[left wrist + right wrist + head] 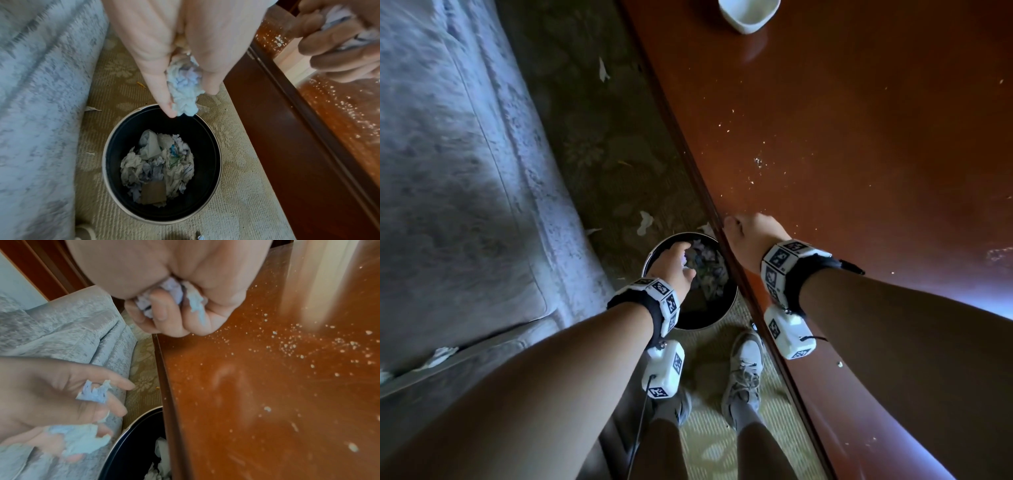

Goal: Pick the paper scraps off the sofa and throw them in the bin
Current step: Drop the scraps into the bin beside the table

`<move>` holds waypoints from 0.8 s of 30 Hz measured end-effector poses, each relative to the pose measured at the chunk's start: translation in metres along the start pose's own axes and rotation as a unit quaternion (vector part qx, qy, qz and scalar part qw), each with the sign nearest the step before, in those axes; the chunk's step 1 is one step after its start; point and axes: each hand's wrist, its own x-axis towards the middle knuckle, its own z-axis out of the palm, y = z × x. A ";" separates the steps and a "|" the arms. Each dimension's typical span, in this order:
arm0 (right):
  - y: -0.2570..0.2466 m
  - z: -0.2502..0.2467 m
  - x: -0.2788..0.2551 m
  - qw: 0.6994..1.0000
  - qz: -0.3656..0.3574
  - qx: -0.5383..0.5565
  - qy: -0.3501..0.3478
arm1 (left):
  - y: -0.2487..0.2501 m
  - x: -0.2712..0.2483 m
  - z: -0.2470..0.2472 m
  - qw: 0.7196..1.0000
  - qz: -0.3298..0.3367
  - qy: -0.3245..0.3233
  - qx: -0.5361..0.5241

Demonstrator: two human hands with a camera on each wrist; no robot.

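My left hand (683, 255) hangs over the black round bin (702, 310), fingers pointing down. It pinches a wad of pale blue paper scraps (183, 84) between thumb and loosely spread fingers. The bin (106, 162) holds crumpled paper (156, 165). My right hand (743, 229) is a fist above the table edge and grips more scraps (172, 288). A few white scraps (440, 354) lie on the front edge of the grey sofa (465, 171).
A glossy brown table (859, 154) dotted with crumbs runs along the right, with a white bowl (748, 13) at its far end. Scraps (644, 222) lie on the patterned carpet beyond the bin. My shoes (744, 366) stand just behind it.
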 end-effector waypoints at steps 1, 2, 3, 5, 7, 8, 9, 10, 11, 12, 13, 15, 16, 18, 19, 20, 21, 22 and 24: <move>0.000 0.001 0.000 1.000 0.002 0.000 -0.002 | 0.001 0.002 0.000 1.000 -0.006 0.003 -0.002; 0.000 0.001 0.001 1.000 0.004 0.000 -0.003 | 0.002 0.003 -0.001 1.000 -0.010 0.006 -0.003; -0.001 0.002 0.001 1.000 0.005 -0.001 -0.004 | 0.003 0.004 -0.001 1.000 -0.013 0.007 0.000; -0.003 0.002 0.001 1.000 0.003 -0.003 -0.006 | 0.002 0.006 -0.002 1.000 -0.013 0.007 0.010; -0.006 0.004 0.002 1.000 0.000 -0.004 -0.016 | -0.001 0.006 -0.004 1.000 -0.012 0.007 0.017; -0.007 0.005 0.002 1.000 0.000 -0.002 -0.022 | -0.002 0.005 -0.006 1.000 -0.011 0.008 0.017; -0.008 0.006 0.003 1.000 -0.001 -0.001 -0.025 | -0.004 0.004 -0.006 1.000 -0.011 0.009 0.016; -0.009 0.008 0.003 1.000 -0.004 -0.001 -0.026 | -0.005 0.002 -0.007 1.000 -0.007 0.010 0.008; -0.011 0.010 0.003 1.000 -0.009 -0.001 -0.027 | -0.005 0.001 -0.007 1.000 -0.005 0.006 -0.003; -0.013 0.011 0.003 1.000 -0.013 -0.002 -0.028 | -0.004 -0.001 -0.009 1.000 -0.005 0.001 -0.018; -0.014 0.012 0.003 0.999 -0.017 -0.003 -0.029 | -0.004 -0.002 -0.010 1.000 -0.010 -0.004 -0.026; -0.017 0.013 0.002 0.999 -0.020 -0.004 -0.036 | -0.003 -0.003 -0.011 0.999 -0.019 -0.010 -0.027; -0.019 0.014 0.002 0.999 -0.019 -0.005 -0.037 | -0.002 -0.004 -0.012 1.000 -0.020 -0.007 -0.018; -0.020 0.015 0.002 0.999 -0.019 -0.009 -0.039 | -0.004 -0.004 -0.014 1.000 -0.018 0.014 0.001; -0.020 0.015 0.002 0.999 -0.019 -0.011 -0.039 | -0.003 -0.003 -0.016 1.000 -0.024 0.020 0.003; -0.020 0.016 0.002 0.999 -0.019 -0.012 -0.040 | -0.003 -0.002 -0.017 0.999 -0.027 0.021 0.011; -0.019 0.017 0.002 0.999 -0.018 -0.012 -0.040 | -0.002 -0.001 -0.018 0.999 -0.028 0.016 0.029; -0.018 0.018 0.002 0.999 -0.017 -0.011 -0.039 | -0.002 -0.001 -0.019 0.998 -0.027 0.010 0.050; -0.017 0.019 0.002 0.999 -0.013 -0.007 -0.038 | 0.001 -0.002 -0.018 0.996 -0.020 0.002 0.082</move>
